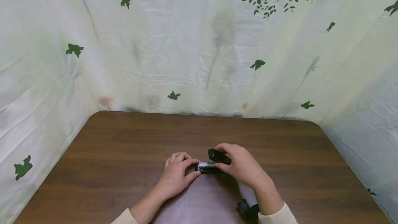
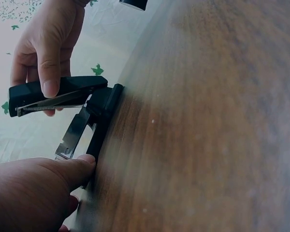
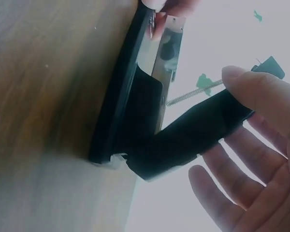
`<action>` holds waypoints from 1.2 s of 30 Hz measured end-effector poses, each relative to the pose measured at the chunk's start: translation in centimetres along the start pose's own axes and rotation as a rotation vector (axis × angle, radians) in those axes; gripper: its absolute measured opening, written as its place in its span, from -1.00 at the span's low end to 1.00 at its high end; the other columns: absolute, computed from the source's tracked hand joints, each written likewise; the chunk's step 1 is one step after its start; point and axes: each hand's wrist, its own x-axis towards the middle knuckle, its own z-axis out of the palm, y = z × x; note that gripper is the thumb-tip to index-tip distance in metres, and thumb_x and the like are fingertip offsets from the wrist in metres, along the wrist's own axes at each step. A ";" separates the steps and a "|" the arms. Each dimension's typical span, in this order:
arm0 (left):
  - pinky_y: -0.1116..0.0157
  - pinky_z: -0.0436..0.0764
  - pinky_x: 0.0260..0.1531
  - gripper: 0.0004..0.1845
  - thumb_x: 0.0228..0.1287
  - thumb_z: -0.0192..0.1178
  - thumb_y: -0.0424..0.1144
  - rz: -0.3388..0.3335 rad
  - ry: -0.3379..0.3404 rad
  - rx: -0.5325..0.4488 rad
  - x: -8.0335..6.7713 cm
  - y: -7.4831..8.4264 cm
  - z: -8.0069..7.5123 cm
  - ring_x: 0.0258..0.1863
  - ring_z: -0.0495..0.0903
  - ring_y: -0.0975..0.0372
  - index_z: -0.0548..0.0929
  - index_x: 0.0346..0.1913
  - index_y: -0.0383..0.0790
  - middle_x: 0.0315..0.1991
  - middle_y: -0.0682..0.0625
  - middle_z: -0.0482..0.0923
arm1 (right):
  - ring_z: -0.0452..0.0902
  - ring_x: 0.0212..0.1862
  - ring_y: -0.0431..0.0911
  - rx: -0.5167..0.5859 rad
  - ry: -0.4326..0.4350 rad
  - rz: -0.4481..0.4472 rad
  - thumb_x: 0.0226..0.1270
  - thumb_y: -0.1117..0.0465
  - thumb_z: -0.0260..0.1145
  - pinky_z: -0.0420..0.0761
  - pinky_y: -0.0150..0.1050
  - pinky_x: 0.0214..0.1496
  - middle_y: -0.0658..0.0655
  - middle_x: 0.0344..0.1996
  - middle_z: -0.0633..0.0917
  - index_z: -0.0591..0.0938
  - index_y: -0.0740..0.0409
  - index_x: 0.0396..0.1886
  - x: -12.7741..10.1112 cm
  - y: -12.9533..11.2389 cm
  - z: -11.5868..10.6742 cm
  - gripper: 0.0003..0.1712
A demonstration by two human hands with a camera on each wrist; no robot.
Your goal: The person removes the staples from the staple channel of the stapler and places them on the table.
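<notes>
A black stapler [image 1: 207, 167] lies on the brown table [image 1: 124, 148], hinged open. My left hand [image 1: 178, 174] holds its front end, the thumb [image 2: 75, 169] pressed against the base [image 2: 104, 126]. My right hand [image 1: 240, 166] pinches the raised top cover [image 1: 219, 156] between thumb [image 2: 49, 72] and fingers. Between cover and base the metal staple channel [image 2: 75, 131] is exposed. In the right wrist view the cover [image 3: 198, 130] angles up from the base [image 3: 122, 92], with a thin spring [image 3: 193, 92] showing and the right hand's fingers [image 3: 261, 145] around it.
A white cloth with green leaf prints [image 1: 199, 44] hangs round the table's back and sides. The tabletop has rounded far corners [image 1: 314, 123]. A black wrist-worn device [image 1: 248, 209] sits by my right sleeve.
</notes>
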 end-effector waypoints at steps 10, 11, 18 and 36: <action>-0.12 0.36 0.23 -0.68 0.17 0.49 -0.07 0.000 0.002 0.000 -0.2 0.0 0.2 0.12 0.47 0.08 0.78 0.00 0.08 -0.11 0.14 0.54 | 0.69 -0.05 -0.13 0.038 -0.018 0.053 0.16 0.09 0.59 0.63 -0.09 -0.03 -0.10 -0.16 0.78 0.63 -0.13 -0.02 -0.3 0.7 -0.7 -0.59; -0.12 0.36 0.22 -0.68 0.17 0.49 -0.07 -0.001 0.003 -0.001 -0.2 0.0 0.2 0.12 0.46 0.09 0.78 0.00 0.08 -0.11 0.14 0.54 | 0.69 -0.05 -0.13 0.045 -0.020 0.055 0.16 0.09 0.59 0.63 -0.10 -0.03 -0.10 -0.16 0.78 0.63 -0.13 -0.02 -0.4 0.7 -0.8 -0.59; -0.12 0.36 0.23 -0.68 0.16 0.50 -0.06 -0.007 0.008 -0.003 -0.2 0.0 0.2 0.11 0.46 0.10 0.78 0.00 0.08 -0.11 0.14 0.53 | 0.71 -0.07 -0.17 0.094 -0.036 0.071 0.17 0.10 0.59 0.65 -0.13 -0.04 -0.13 -0.19 0.78 0.63 -0.13 -0.03 -0.5 1.0 -1.2 -0.59; -0.16 0.35 0.25 -0.69 0.17 0.49 -0.07 -0.010 0.004 -0.006 -0.1 0.1 0.0 0.13 0.46 0.06 0.78 0.00 0.08 -0.11 0.11 0.54 | 0.71 -0.10 -0.15 0.234 -0.081 0.165 0.18 0.14 0.58 0.73 -0.09 -0.01 -0.05 -0.18 0.77 0.60 -0.07 -0.04 -0.6 1.6 -2.3 -0.60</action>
